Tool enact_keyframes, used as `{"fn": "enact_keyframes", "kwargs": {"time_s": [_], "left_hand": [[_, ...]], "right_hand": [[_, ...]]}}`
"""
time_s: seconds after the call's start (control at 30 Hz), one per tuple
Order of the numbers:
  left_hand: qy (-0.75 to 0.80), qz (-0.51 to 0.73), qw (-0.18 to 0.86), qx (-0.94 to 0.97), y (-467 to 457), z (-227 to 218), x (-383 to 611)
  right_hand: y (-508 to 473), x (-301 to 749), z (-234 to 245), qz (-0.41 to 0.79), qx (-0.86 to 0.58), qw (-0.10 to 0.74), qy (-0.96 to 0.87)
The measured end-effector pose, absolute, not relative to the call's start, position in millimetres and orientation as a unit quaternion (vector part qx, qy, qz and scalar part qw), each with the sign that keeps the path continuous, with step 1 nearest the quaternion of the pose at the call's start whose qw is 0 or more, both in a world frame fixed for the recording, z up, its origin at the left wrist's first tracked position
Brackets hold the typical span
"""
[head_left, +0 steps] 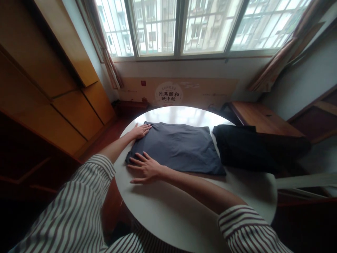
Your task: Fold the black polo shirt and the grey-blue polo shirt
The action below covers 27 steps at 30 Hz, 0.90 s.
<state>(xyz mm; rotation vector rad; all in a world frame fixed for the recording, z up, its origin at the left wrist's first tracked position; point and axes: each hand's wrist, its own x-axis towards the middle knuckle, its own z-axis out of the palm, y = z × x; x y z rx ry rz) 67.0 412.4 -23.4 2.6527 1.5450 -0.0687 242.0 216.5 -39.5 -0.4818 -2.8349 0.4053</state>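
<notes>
A dark grey folded cloth [175, 149] lies flat on a round white table [168, 211]. My left hand [140, 131] rests palm down on its upper left edge. My right hand [146, 168] lies on its lower left corner with the fingers spread, and the fingertips reach towards the table top. Neither hand grips the cloth. To the right of the grey cloth lies a rolled or bunched black garment [256, 149], touching or nearly touching it. Striped sleeves cover both my forearms near the elbows.
A wooden cabinet [60, 105] stands along the left, and a wooden bench or low table [263, 117] stands behind the black garment. A printed cardboard panel [168, 93] leans under the barred window [181, 28]. The floor is reddish-brown wood.
</notes>
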Motion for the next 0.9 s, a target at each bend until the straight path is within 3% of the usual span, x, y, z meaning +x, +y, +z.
{"fn": "enact_keyframes", "kwargs": {"time_s": [0.13,0.23,0.4,0.63,0.77,0.9], "left_hand": [[0.509,0.028,-0.008,0.860,409,-8,110],[0.454,0.043,0.007,0.890,398,-12,164],[0.399,0.006,0.079,0.914,394,-36,225],[0.424,0.006,0.076,0.903,401,-40,231],[0.422,0.061,0.034,0.904,394,-32,258],[0.408,0.038,0.054,0.910,395,-32,282]], "right_hand": [[214,272,-22,0.202,-0.119,0.177,-0.956],[236,317,-13,0.148,-0.298,0.226,-0.916],[252,403,-28,0.041,-0.551,0.105,-0.827],[202,442,-50,0.021,-0.604,0.065,-0.794],[230,436,-25,0.031,-0.624,0.116,-0.772],[282,432,6,0.012,-0.647,0.146,-0.748]]}}
